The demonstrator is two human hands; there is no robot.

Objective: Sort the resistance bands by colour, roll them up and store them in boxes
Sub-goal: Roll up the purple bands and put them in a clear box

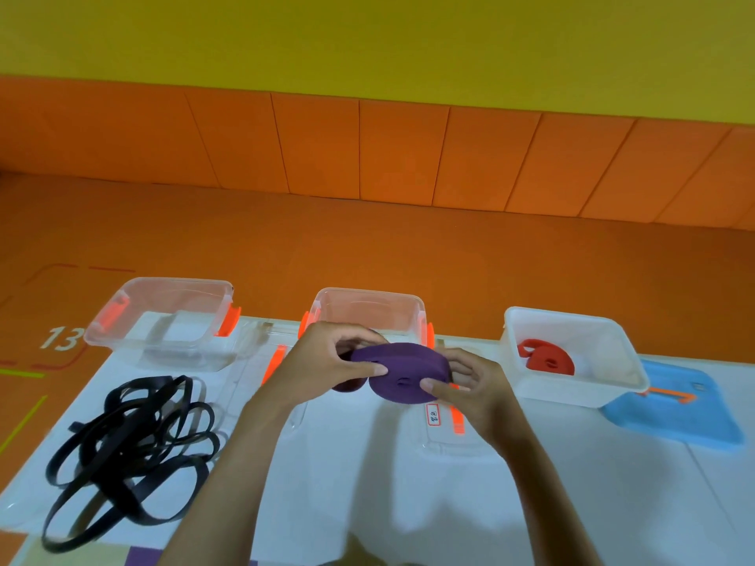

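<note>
A rolled purple resistance band (pixel 402 371) is held above the white table, just in front of the middle clear box (pixel 367 310). My left hand (pixel 331 363) pinches its left side with thumb and fingers. My right hand (pixel 470 386) grips its right side, thumb on the front face. A loose heap of black bands (pixel 135 439) lies on the table at the left. In the white box (pixel 572 353) at the right lies a rolled red band (pixel 547 359). The left clear box (pixel 167 316) holds no band that I can see.
A blue lid (pixel 678 406) with an orange handle lies under and beside the white box. A clear lid (pixel 445 437) with orange clips and a label lies under my hands. The white table (pixel 367 496) ends near the boxes; orange floor and wall pads lie beyond.
</note>
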